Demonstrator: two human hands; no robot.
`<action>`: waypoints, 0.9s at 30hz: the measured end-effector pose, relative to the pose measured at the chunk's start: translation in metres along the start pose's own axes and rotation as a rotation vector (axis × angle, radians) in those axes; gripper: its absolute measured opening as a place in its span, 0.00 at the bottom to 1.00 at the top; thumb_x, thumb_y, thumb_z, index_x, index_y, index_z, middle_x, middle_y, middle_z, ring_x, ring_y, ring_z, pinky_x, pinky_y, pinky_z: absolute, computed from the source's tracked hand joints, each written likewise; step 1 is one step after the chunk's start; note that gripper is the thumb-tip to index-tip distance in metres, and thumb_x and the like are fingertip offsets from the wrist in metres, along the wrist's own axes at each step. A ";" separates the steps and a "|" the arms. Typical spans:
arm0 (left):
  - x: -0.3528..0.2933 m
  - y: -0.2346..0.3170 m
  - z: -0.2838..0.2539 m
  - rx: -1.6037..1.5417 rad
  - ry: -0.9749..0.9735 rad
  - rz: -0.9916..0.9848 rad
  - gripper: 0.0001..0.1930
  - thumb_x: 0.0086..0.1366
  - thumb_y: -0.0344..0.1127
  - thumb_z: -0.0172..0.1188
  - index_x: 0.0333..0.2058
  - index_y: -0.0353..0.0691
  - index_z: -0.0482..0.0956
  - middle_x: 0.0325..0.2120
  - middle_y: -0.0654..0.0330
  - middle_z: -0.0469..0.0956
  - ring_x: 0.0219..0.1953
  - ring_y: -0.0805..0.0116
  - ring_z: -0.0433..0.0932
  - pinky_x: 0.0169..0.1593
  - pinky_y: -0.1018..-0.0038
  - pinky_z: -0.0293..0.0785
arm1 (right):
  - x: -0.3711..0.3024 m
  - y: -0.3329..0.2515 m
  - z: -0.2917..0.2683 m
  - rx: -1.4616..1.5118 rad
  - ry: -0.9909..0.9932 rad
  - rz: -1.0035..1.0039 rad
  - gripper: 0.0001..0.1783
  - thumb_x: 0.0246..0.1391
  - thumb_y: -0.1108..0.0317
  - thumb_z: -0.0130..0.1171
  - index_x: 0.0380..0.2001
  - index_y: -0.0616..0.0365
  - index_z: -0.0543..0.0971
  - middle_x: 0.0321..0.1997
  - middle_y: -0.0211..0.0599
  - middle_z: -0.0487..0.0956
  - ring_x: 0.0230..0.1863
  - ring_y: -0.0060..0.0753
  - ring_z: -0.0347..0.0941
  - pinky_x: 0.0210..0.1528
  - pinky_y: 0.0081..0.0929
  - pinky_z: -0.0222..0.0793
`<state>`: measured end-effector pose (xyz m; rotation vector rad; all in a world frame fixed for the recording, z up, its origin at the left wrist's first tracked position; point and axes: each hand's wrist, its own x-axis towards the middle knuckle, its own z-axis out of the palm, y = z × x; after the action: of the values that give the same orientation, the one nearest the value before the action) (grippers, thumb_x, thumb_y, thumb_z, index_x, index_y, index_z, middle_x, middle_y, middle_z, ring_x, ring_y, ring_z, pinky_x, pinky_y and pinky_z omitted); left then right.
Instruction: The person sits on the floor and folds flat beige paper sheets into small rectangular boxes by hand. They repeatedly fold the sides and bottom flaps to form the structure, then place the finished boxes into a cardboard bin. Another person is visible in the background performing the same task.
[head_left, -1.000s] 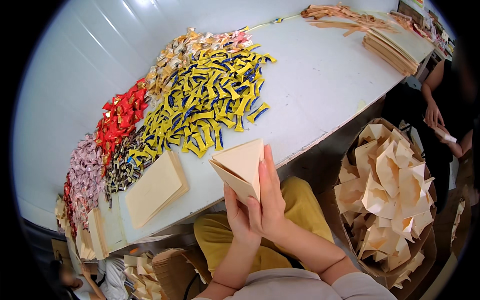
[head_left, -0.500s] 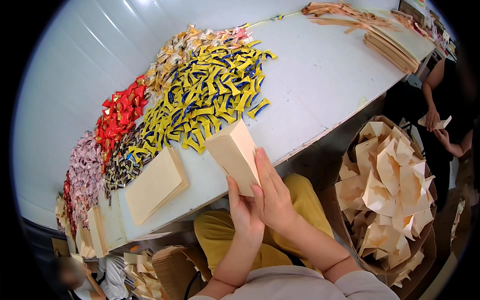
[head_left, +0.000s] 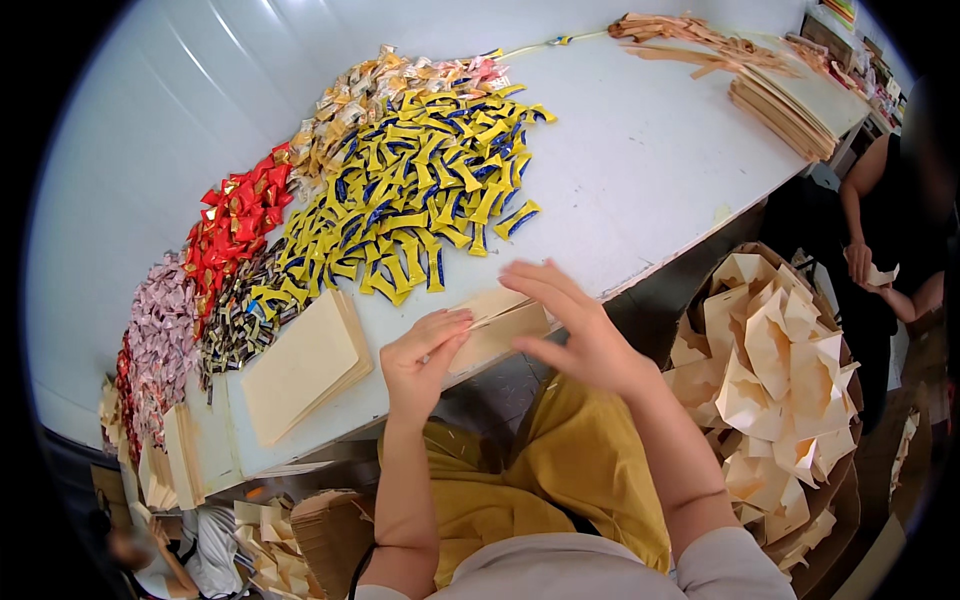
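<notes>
A cream cardboard piece (head_left: 503, 338), folded with layered panels, is held low over the table's near edge. My left hand (head_left: 420, 362) pinches its left end between thumb and fingers. At the other end, my right hand (head_left: 585, 335) has its fingers spread, with the thumb below the fingertips; whether it touches the card I cannot tell. To the left, a stack of flat cream cards (head_left: 305, 368) lies on the table. Beyond the hands is a heap of yellow-and-blue wrapped candies (head_left: 430, 190).
Red candies (head_left: 238, 220), pink ones (head_left: 165, 320) and small dark ones (head_left: 235, 335) are heaped leftward on the white table (head_left: 640, 150). A carton of opened cream boxes (head_left: 790, 370) stands to my right. Two people sit nearby, one on each side.
The cardboard piece has turned from upright to lying lengthwise. My right hand has opened its fingers and shifted to the piece's right end; my left hand has moved up and left.
</notes>
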<state>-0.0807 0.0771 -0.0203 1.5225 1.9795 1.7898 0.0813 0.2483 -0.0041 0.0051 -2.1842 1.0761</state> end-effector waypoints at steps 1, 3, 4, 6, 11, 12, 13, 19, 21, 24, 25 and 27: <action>0.004 -0.003 -0.002 -0.082 -0.036 -0.033 0.07 0.61 0.20 0.64 0.38 0.31 0.87 0.38 0.55 0.86 0.45 0.65 0.84 0.61 0.61 0.72 | 0.003 0.016 0.002 0.118 -0.058 0.100 0.26 0.53 0.73 0.67 0.57 0.57 0.76 0.57 0.37 0.75 0.56 0.31 0.68 0.63 0.38 0.57; 0.010 -0.012 -0.003 -0.113 -0.066 -0.115 0.08 0.60 0.20 0.65 0.39 0.31 0.86 0.39 0.55 0.86 0.45 0.65 0.84 0.61 0.62 0.71 | 0.009 0.037 0.004 0.301 -0.136 0.263 0.17 0.56 0.73 0.65 0.50 0.60 0.81 0.45 0.33 0.81 0.45 0.23 0.72 0.56 0.30 0.64; 0.009 -0.015 -0.003 -0.130 -0.078 -0.169 0.09 0.60 0.20 0.65 0.40 0.31 0.86 0.40 0.55 0.86 0.45 0.65 0.83 0.62 0.62 0.71 | 0.012 0.038 0.004 0.368 -0.154 0.332 0.13 0.57 0.75 0.64 0.47 0.61 0.83 0.43 0.33 0.83 0.45 0.21 0.75 0.61 0.30 0.64; 0.008 -0.011 -0.005 -0.149 -0.068 -0.203 0.12 0.58 0.21 0.67 0.42 0.30 0.85 0.42 0.54 0.85 0.44 0.66 0.83 0.63 0.62 0.70 | 0.017 0.041 0.002 0.426 -0.173 0.426 0.11 0.58 0.77 0.63 0.44 0.62 0.85 0.42 0.33 0.86 0.45 0.19 0.77 0.65 0.28 0.66; -0.007 -0.021 -0.025 -0.127 -0.133 -0.308 0.19 0.55 0.21 0.70 0.47 0.29 0.83 0.47 0.53 0.83 0.46 0.71 0.80 0.59 0.69 0.74 | 0.018 0.034 0.002 0.487 -0.191 0.521 0.11 0.58 0.77 0.63 0.44 0.60 0.86 0.41 0.32 0.86 0.42 0.18 0.76 0.62 0.25 0.68; -0.004 -0.021 -0.028 -0.114 -0.173 -0.368 0.20 0.55 0.21 0.70 0.48 0.30 0.82 0.47 0.53 0.83 0.48 0.72 0.80 0.57 0.71 0.74 | 0.017 0.037 0.003 0.471 -0.190 0.490 0.11 0.58 0.77 0.63 0.44 0.60 0.86 0.41 0.32 0.86 0.42 0.17 0.76 0.62 0.26 0.68; -0.001 -0.021 -0.030 -0.102 -0.207 -0.425 0.21 0.55 0.21 0.71 0.49 0.30 0.82 0.48 0.53 0.83 0.49 0.73 0.79 0.56 0.73 0.75 | 0.019 0.039 0.002 0.453 -0.192 0.455 0.11 0.58 0.77 0.63 0.43 0.60 0.86 0.41 0.32 0.86 0.42 0.17 0.76 0.63 0.27 0.67; -0.004 -0.013 -0.023 -0.270 -0.104 -0.384 0.16 0.65 0.23 0.61 0.52 0.30 0.80 0.47 0.56 0.82 0.50 0.73 0.77 0.55 0.73 0.74 | 0.018 0.039 0.005 0.434 -0.166 0.421 0.10 0.59 0.77 0.62 0.43 0.60 0.86 0.41 0.33 0.86 0.43 0.19 0.75 0.65 0.28 0.65; -0.007 -0.016 -0.003 -0.167 0.079 -0.237 0.11 0.72 0.28 0.50 0.45 0.29 0.80 0.45 0.54 0.82 0.47 0.69 0.79 0.59 0.68 0.72 | 0.016 0.038 0.011 0.449 -0.135 0.377 0.09 0.61 0.75 0.60 0.44 0.62 0.84 0.40 0.32 0.84 0.42 0.18 0.74 0.57 0.26 0.68; -0.006 -0.014 0.027 -0.068 0.289 -0.143 0.18 0.77 0.35 0.40 0.35 0.30 0.77 0.38 0.53 0.81 0.40 0.67 0.79 0.62 0.64 0.68 | 0.009 0.030 0.023 0.441 -0.062 0.361 0.09 0.67 0.70 0.54 0.45 0.63 0.78 0.39 0.31 0.81 0.38 0.18 0.71 0.43 0.22 0.70; -0.005 -0.012 0.036 -0.043 0.350 -0.133 0.21 0.78 0.37 0.38 0.32 0.31 0.76 0.35 0.53 0.81 0.38 0.67 0.79 0.63 0.63 0.67 | 0.008 0.023 0.029 0.416 -0.045 0.393 0.09 0.69 0.69 0.51 0.45 0.63 0.76 0.39 0.31 0.80 0.38 0.18 0.71 0.43 0.22 0.69; -0.003 -0.009 0.051 0.044 0.499 -0.181 0.20 0.78 0.36 0.39 0.28 0.32 0.72 0.27 0.53 0.80 0.31 0.67 0.77 0.51 0.67 0.73 | 0.004 0.022 0.052 0.450 0.191 0.335 0.12 0.72 0.65 0.46 0.40 0.63 0.74 0.36 0.34 0.79 0.35 0.23 0.70 0.41 0.25 0.68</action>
<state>-0.0530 0.1127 -0.0449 0.9216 2.2807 2.2153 0.0416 0.2276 -0.0384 -0.2585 -1.7710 1.6655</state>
